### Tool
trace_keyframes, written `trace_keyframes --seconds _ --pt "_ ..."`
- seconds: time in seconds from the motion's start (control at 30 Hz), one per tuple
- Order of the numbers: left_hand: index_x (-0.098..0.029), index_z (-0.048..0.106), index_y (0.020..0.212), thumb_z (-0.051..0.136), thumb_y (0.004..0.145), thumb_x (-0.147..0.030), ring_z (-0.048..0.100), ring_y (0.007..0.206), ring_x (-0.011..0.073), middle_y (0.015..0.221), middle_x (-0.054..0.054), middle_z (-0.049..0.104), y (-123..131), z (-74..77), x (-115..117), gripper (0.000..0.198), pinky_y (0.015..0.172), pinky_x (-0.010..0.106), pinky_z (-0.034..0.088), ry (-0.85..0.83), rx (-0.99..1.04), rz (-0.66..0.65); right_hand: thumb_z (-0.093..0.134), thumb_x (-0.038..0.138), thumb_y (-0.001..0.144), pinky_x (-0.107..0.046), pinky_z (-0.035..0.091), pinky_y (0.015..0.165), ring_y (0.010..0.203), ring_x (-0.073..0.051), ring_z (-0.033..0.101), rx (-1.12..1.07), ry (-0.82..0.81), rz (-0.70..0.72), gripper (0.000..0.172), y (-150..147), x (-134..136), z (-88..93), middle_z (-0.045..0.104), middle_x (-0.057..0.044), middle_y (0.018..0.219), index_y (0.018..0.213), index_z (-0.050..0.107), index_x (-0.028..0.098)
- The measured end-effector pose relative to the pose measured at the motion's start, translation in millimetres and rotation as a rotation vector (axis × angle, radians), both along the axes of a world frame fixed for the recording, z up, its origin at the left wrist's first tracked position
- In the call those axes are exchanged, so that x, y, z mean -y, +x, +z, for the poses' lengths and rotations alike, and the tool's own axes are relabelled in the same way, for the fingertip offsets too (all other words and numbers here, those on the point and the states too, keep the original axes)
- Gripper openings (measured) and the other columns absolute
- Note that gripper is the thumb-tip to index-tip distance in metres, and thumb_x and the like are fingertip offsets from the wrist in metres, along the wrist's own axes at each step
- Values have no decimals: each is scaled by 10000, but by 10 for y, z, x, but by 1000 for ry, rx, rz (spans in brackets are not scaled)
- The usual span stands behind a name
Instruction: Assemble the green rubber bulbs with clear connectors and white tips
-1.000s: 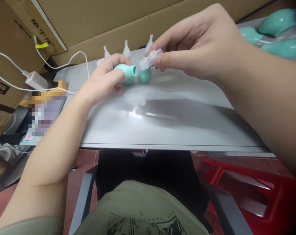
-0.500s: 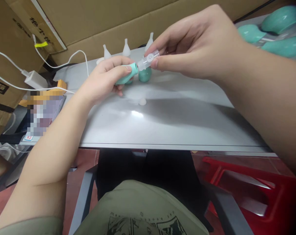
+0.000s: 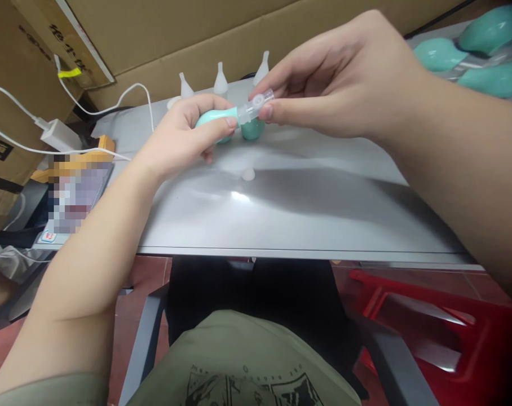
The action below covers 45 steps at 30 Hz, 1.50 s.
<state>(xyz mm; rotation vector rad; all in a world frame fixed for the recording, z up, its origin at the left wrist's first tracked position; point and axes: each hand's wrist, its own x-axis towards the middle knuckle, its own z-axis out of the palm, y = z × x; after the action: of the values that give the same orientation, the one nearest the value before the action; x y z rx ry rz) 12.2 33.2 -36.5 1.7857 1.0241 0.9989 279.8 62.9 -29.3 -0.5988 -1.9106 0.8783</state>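
Here the left hand [image 3: 182, 138] wraps its fingers around a teal rubber bulb [image 3: 213, 117], held just above the grey table [image 3: 281, 214] near its far edge. The right hand [image 3: 344, 79] pinches a clear plastic fitting [image 3: 256, 105] between thumb and fingertips, its end touching the bulb's mouth. A second teal bulb [image 3: 252, 131] stands just behind, three white nozzles [image 3: 220, 80] stand farther back, and a small white disc [image 3: 248, 174] lies in front
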Motion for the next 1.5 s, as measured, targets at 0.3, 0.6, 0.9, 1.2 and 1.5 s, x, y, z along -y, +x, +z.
trace_keyframes --seconds 0.3,0.6,0.9,1.2,1.5 --pt "-214 788 1012 766 1073 -234 634 715 153 972 37 754 8 35 37 67 647 313 544 41 -116 21 952 13 933 -72 631 771 810 -19 791 50 28 14 209 6 -7 -12 878 36 924 1061 945 177" --pt "-203 791 1010 746 1085 -273 650 760 171 1041 82 823 38 67 61 111 683 339 580 5 -127 8 966 16 912 -43 613 763 791 19 758 81 42 30 213 17 -9 -10 861 74 902 1048 928 176" --pt "-182 763 966 725 1087 -196 674 799 176 997 77 780 51 98 80 128 680 333 547 -137 -35 -46 992 116 915 -31 626 841 861 13 770 118 74 60 209 64 -66 -44 885 74 982 1089 953 225" --pt "-171 769 949 766 1135 -194 604 753 132 966 50 770 72 107 100 187 719 339 517 -229 17 -19 993 201 947 -51 585 866 870 19 706 185 165 18 184 88 -95 -72 860 89 999 1112 949 269" --pt "-243 839 969 885 1037 -276 721 917 224 1034 39 836 63 60 132 89 739 367 552 -40 -25 27 996 120 916 -116 583 797 830 -6 698 145 155 -24 188 29 -18 -87 848 72 959 1054 933 231"
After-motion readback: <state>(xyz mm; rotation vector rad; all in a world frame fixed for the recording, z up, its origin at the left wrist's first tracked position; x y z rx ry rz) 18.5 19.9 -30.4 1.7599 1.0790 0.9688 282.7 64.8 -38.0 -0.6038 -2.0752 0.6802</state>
